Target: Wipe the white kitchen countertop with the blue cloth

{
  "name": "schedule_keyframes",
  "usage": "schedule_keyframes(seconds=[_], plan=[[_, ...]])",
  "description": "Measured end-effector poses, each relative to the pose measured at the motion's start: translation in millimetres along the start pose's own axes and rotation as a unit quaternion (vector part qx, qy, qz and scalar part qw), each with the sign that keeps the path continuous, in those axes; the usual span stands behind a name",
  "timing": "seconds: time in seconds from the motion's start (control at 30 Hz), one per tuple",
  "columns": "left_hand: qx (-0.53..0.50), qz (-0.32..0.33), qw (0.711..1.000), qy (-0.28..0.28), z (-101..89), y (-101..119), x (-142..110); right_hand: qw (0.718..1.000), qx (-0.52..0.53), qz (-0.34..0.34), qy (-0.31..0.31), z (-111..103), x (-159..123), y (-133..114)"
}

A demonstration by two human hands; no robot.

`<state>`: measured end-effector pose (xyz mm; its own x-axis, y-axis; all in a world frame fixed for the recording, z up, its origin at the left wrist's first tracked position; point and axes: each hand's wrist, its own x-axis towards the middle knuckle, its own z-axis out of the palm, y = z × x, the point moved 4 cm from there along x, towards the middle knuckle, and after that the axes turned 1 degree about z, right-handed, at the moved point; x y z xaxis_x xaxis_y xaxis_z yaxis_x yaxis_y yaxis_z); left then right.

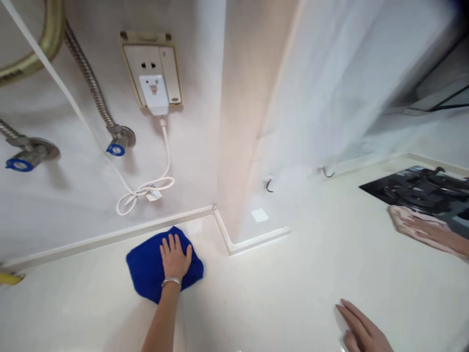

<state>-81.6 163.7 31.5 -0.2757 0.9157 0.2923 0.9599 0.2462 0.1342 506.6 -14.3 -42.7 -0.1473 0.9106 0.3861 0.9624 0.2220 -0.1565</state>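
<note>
Left of the projecting pillar [256, 122], we are pressing the blue cloth [146, 266] onto the counter [278, 293] with our left hand [175, 259], fingers spread flat, near the raised back edge [110, 237]. The pillar's base trim [260, 240] is jutting toward us, and counter is stretching rightward past it. Our right hand [361, 330] is hovering or resting, we cannot tell which, fingers extended, holding nothing visible. Right of the pillar, another person's hand [427, 229] is pressing a pink cloth [403, 222] beside the black hob [414, 190]. Left of it, a looped cord [146, 189] is hanging above our cloth.
</note>
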Motion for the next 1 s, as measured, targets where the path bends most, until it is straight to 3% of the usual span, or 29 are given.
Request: schedule_keyframes(seconds=[0.2,0.33,0.53,0.77,1.0], plan=[[-0.056,0.125,0.99,-0.029,-1.4,98.8,-46.4,0.999,-0.003,-0.004,0.04,-9.6,10.4,-15.4],[-0.059,0.147,0.987,-0.018,-5.9,131.9,-84.3,0.998,-0.004,0.0,0.061,-11.6,13.6,-19.4],[-0.039,0.205,0.977,0.041,-11.3,142.8,-146.1,0.997,0.006,0.013,0.075,-16.9,19.5,-25.4],[-0.038,0.263,0.963,0.041,-14.3,150.2,-218.5,0.997,0.024,0.032,0.068,-24.0,23.0,-28.2],[-0.049,0.227,0.972,0.036,-1.2,160.3,-236.1,0.998,0.015,0.025,0.059,-21.5,22.2,-28.4]])
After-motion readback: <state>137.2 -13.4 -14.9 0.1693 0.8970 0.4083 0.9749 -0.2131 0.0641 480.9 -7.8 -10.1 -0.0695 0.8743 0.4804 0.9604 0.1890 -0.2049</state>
